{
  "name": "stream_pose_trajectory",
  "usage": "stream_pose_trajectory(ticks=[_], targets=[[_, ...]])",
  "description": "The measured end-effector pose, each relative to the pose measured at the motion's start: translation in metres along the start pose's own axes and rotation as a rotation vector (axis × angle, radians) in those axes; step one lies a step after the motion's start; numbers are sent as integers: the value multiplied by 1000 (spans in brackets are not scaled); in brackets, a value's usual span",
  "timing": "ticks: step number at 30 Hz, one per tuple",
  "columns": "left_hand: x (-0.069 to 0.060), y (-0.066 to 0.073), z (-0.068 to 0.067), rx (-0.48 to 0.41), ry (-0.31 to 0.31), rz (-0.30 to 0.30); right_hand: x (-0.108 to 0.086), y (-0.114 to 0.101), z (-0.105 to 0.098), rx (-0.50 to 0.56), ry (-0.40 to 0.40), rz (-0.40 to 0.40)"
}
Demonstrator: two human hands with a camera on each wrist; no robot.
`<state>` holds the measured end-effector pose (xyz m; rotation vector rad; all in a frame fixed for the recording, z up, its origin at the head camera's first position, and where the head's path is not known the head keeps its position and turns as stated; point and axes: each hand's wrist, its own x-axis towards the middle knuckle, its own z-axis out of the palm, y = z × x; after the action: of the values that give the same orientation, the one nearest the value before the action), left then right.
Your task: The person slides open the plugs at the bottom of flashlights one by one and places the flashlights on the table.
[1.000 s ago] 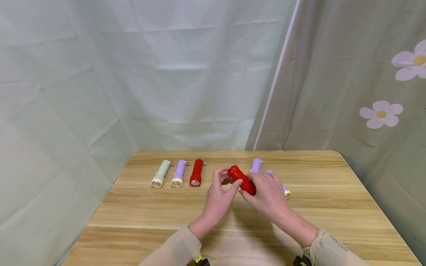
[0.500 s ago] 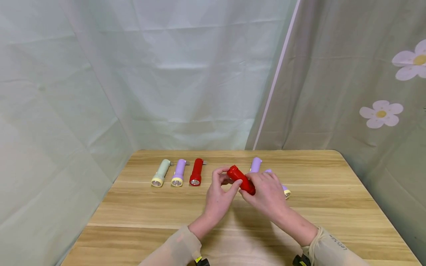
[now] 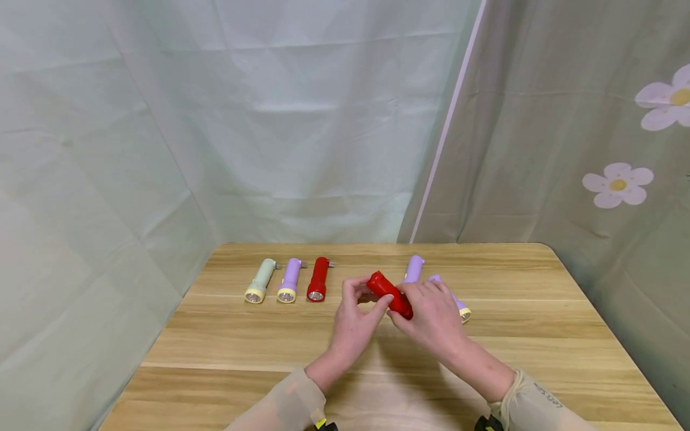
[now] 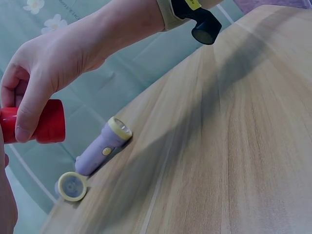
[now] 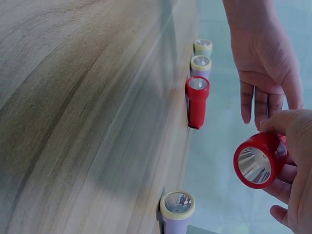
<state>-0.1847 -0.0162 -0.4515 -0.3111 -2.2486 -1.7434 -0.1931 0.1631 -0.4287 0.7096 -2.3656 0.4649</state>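
Observation:
A red flashlight (image 3: 380,286) is held between my two hands above the table, tilted with its tail up and to the left. My left hand (image 3: 351,326) pinches the tail part between thumb and fingers. Near the head end, my right hand (image 3: 435,314) grips it. The right wrist view shows the lamp face of this red flashlight (image 5: 254,166), its reflector unlit. Two purple flashlights lie just behind my right hand: one purple flashlight (image 3: 414,269) further back, and another with a cream rim (image 3: 465,312), partly hidden by that hand.
On the left of the wooden table (image 3: 242,347) lie a pale green flashlight (image 3: 263,279), a purple flashlight (image 3: 291,279) and a second red flashlight (image 3: 320,278), in a row. Metal prongs stick out near their tails. A fabric curtain (image 3: 323,137) hangs behind the table.
The tail of the held red flashlight has dipped slightly, and it seems to have rolled a little. Both hands keep nearly the same place. The flashlights on the table have not moved.

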Motion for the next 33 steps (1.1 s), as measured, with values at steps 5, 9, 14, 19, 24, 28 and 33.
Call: stream_pose_trajectory(ticks=[5,9,14,19,24,28,33], targets=[[-1,1,0,-19,-6,-2,-1,1,1,5,18,-18],[-2,2,-1,-27,-9,-8,-1,1,1,6,21,-24],[-2,2,0,-55,-22,-23,-1,0,2,1,16,-22],[-2,3,1,-84,-19,-32,-1,0,3,3,27,-25],[-3,2,1,-92,-14,-37,-1,0,4,11,47,-37],[-3,2,1,-98,-19,-24,-2,0,4,10,42,-37],[-3,1,2,-104,-21,-10,-2,0,4,11,29,-35]])
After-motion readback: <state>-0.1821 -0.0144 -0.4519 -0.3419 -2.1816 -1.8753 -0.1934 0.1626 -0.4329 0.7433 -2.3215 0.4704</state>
